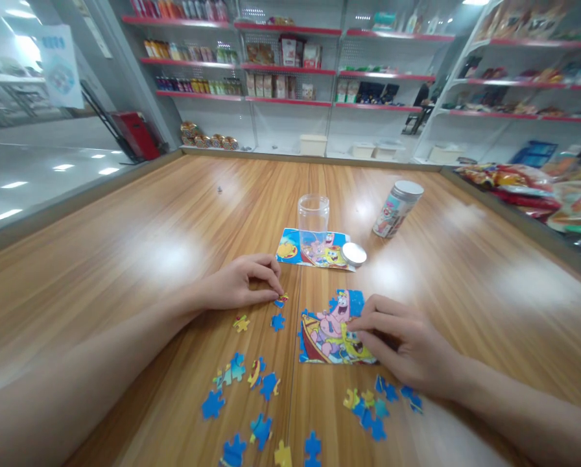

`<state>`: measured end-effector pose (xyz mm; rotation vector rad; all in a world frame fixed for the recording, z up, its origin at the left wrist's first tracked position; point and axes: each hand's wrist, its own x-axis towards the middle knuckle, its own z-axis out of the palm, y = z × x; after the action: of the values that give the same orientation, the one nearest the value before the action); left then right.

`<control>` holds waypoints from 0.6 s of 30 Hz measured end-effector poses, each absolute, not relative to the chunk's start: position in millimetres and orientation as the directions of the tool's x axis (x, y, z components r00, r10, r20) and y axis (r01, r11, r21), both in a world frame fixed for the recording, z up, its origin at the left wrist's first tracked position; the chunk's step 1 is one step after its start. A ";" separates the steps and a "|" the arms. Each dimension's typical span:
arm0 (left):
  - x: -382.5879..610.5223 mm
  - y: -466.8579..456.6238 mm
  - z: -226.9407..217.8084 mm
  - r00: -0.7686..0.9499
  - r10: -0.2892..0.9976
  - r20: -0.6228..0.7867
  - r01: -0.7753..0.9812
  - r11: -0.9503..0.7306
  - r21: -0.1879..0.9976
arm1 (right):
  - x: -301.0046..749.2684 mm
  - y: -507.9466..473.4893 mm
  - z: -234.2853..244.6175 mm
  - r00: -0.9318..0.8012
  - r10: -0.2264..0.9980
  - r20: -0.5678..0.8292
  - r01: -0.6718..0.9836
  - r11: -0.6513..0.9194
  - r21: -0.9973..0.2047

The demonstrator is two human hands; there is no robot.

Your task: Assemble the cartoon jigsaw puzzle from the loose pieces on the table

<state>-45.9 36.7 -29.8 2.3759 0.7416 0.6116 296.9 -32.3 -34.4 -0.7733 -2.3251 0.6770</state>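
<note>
My left hand (249, 282) is closed in a pinch on a small puzzle piece (283, 299) with red, yellow and blue on it, at the tabletop. A blue piece (277, 322) and a yellow-green piece (242, 323) lie just below it. My right hand (402, 337) has its thumb and fingertips drawn together on the partly joined jigsaw puzzle (320, 331), which shows pink and yellow cartoon figures in a boat. The hand covers the puzzle's right side. Loose pieces lie nearer me, among them a blue piece (213, 404) and a blue-yellow cluster (368, 412).
Beyond the puzzle, a clear jar (313, 217) stands on a printed picture sheet (290, 250), with a silver lid (354, 253) at its edge. A printed canister (397, 209) stands farther right. Stocked shelves (290, 67) line the back; snack bags (519, 188) lie at right.
</note>
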 end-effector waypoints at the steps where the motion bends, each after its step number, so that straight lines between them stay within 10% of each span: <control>1: -46.7 36.9 -30.1 0.744 0.621 0.245 0.365 -0.686 0.630 | 296.5 -32.4 -34.2 -0.648 0.664 0.373 0.357 0.697 -0.622; 18: -51.5 38.1 -32.4 0.750 0.626 0.213 0.380 -0.672 0.636 | 281.0 -22.6 -34.4 -0.523 0.756 0.393 0.446 0.636 -0.630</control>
<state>-51.5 38.1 -32.4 2.3726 0.7545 0.5653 281.0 -22.6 -34.4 -0.9339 -2.1968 0.6084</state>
